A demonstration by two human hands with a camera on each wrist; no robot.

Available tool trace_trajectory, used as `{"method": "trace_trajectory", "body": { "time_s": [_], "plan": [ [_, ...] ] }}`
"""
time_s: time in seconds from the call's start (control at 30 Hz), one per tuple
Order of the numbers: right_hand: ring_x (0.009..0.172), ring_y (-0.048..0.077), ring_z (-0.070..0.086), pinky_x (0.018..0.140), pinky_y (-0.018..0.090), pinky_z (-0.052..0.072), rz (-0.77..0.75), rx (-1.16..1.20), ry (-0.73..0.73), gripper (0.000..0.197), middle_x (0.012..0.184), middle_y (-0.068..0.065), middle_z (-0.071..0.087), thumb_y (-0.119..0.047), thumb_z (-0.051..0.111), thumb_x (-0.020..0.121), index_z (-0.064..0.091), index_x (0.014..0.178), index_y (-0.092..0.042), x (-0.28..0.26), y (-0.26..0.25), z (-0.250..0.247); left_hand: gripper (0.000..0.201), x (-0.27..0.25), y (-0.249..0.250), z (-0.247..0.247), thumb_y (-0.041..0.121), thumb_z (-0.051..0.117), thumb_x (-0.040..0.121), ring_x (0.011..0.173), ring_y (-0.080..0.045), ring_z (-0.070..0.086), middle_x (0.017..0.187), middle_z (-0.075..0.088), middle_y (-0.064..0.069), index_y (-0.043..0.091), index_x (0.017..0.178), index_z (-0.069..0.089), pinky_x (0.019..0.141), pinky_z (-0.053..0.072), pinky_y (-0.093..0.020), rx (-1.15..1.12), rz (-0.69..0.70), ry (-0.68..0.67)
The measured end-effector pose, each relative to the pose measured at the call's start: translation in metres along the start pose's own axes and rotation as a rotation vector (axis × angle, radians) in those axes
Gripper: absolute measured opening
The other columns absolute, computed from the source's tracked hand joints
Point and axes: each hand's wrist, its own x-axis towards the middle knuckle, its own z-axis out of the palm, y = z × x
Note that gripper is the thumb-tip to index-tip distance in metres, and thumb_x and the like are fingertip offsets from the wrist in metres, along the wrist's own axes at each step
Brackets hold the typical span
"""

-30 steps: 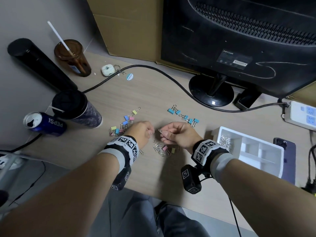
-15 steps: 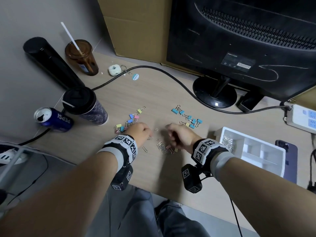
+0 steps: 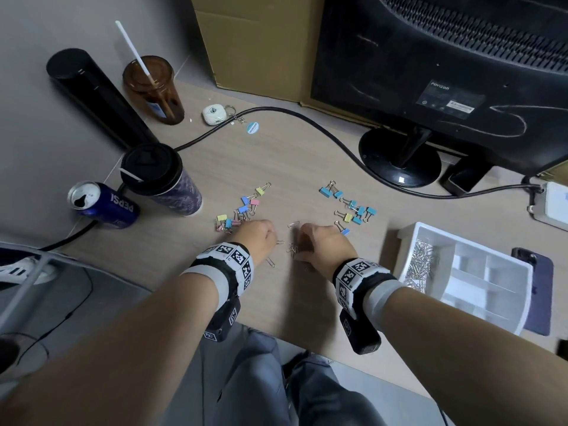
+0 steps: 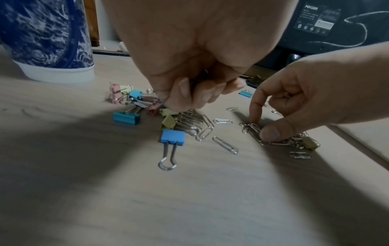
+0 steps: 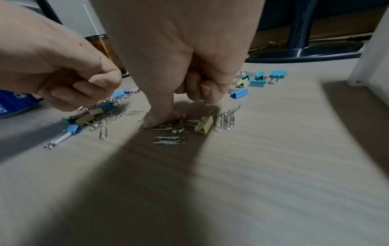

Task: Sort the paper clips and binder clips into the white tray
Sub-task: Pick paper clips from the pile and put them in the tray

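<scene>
Up on the wooden desk (image 3: 295, 155), head view first: the white tray (image 3: 522, 290) sits at the near edge, well right of both hands, with a heap of paper clips (image 3: 419, 262) in its left compartment. Bare desk lies between the right hand (image 3: 325, 244) and the tray's left wall, so that lane is open. Behind the hands, one scatter of binder clips (image 3: 353, 207) lies toward the tray and another bunch (image 3: 239, 210) lies on the far side from it, by the left hand (image 3: 255, 238). Compared to a second ago, both hands are lower, down at the desk, and the loose clips between them look fewer.

Left wrist view: the left hand's fingers (image 4: 189, 93) are curled tight over the mixed pile; some metal shows inside the fist but I can't tell what. A blue binder clip (image 4: 172, 136) lies nearest the camera. The right hand's thumb and forefinger pinch a bundle of paper clips (image 4: 254, 131) against the desk, which the head view hides.

Right wrist view: a yellow binder clip (image 5: 205, 124) lies on the tray side of the right hand's thumb (image 5: 155, 116), among the paper clips.
</scene>
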Motion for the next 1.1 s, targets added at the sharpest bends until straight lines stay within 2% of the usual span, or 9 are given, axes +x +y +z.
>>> {"method": "trace_trajectory", "body": {
  "time_s": [0.13, 0.3, 0.47, 0.53, 0.63, 0.8, 0.87, 0.97, 1.1],
  "plan": [
    [0.093, 0.025, 0.065, 0.079, 0.033, 0.054, -0.011, 0.060, 0.028, 0.021, 0.093, 0.000, 0.067, -0.029, 0.077, 0.081, 0.063, 0.096, -0.024, 0.002, -0.004, 0.000, 0.028, -0.002, -0.001, -0.002, 0.012, 0.035, 0.096, 0.073, -0.031, 0.061, 0.086, 0.069, -0.013, 0.010, 0.096, 0.064, 0.057, 0.040, -0.028, 0.042, 0.019, 0.034],
    [0.093, 0.022, 0.059, 0.078, 0.031, 0.048, 0.014, 0.015, 0.049, 0.055, 0.098, 0.000, 0.061, -0.050, 0.082, 0.074, 0.058, 0.114, -0.019, 0.001, -0.007, 0.002, 0.030, -0.004, -0.002, -0.008, 0.014, 0.033, 0.098, 0.075, -0.029, 0.058, 0.087, 0.066, -0.012, 0.008, 0.095, 0.062, 0.058, 0.040, -0.030, 0.102, 0.021, 0.103],
    [0.090, 0.026, 0.065, 0.074, 0.032, 0.051, 0.040, 0.010, 0.031, 0.022, 0.094, 0.002, 0.069, -0.036, 0.080, 0.078, 0.062, 0.086, -0.027, 0.005, -0.013, 0.012, 0.017, -0.005, -0.007, -0.008, 0.024, 0.041, 0.096, 0.080, -0.025, 0.063, 0.088, 0.066, -0.001, 0.019, 0.096, 0.057, 0.068, 0.055, -0.038, 0.126, 0.064, 0.127],
    [0.089, 0.025, 0.064, 0.071, 0.028, 0.047, 0.048, 0.010, 0.012, 0.018, 0.093, 0.002, 0.069, -0.032, 0.078, 0.081, 0.060, 0.080, -0.030, 0.007, -0.016, 0.011, 0.011, -0.006, -0.010, -0.007, 0.026, 0.049, 0.093, 0.076, -0.018, 0.062, 0.090, 0.064, 0.006, 0.025, 0.102, 0.055, 0.066, 0.052, -0.032, 0.137, 0.062, 0.112],
    [0.091, 0.025, 0.064, 0.074, 0.029, 0.051, 0.050, -0.024, -0.052, 0.010, 0.098, 0.003, 0.068, -0.027, 0.073, 0.085, 0.064, 0.082, -0.029, 0.011, -0.019, 0.008, 0.025, -0.008, -0.015, -0.007, 0.028, 0.056, 0.089, 0.064, -0.011, 0.056, 0.082, 0.060, 0.011, 0.030, 0.112, 0.048, 0.061, 0.042, -0.026, 0.155, 0.054, 0.093],
    [0.091, 0.024, 0.060, 0.074, 0.028, 0.046, -0.020, -0.031, -0.047, 0.008, 0.099, 0.002, 0.062, -0.020, 0.069, 0.088, 0.062, 0.086, -0.025, 0.012, -0.019, 0.011, 0.058, -0.008, -0.027, -0.005, 0.048, 0.072, 0.075, 0.106, -0.018, 0.060, 0.113, 0.062, 0.008, 0.032, 0.122, 0.041, 0.086, 0.052, -0.036, 0.266, 0.094, 0.041],
    [0.104, 0.027, 0.057, 0.087, 0.033, 0.049, -0.040, -0.044, -0.050, 0.008, 0.113, 0.006, 0.057, -0.020, 0.068, 0.089, 0.063, 0.095, -0.018, 0.011, -0.017, 0.013, 0.066, -0.006, -0.028, -0.005, 0.051, 0.078, 0.073, 0.112, -0.019, 0.058, 0.120, 0.060, 0.006, 0.030, 0.124, 0.042, 0.090, 0.051, -0.039, 0.301, 0.104, 0.007],
    [0.113, 0.029, 0.051, 0.099, 0.039, 0.046, -0.060, -0.010, -0.019, 0.014, 0.123, 0.010, 0.049, -0.017, 0.062, 0.092, 0.057, 0.105, -0.013, 0.010, -0.015, 0.018, 0.056, -0.004, -0.027, -0.006, 0.041, 0.079, 0.079, 0.107, -0.020, 0.058, 0.120, 0.059, 0.004, 0.027, 0.121, 0.045, 0.088, 0.051, -0.039, 0.316, 0.097, -0.004],
    [0.100, 0.027, 0.058, 0.088, 0.035, 0.048, -0.091, 0.097, 0.001, 0.008, 0.107, 0.008, 0.058, -0.014, 0.059, 0.094, 0.053, 0.099, -0.015, 0.008, -0.014, 0.017, 0.033, -0.002, -0.028, -0.004, 0.034, 0.078, 0.082, 0.094, -0.017, 0.057, 0.114, 0.059, 0.008, 0.030, 0.103, 0.052, 0.084, 0.051, -0.036, 0.288, 0.123, -0.023]
  ]
}}
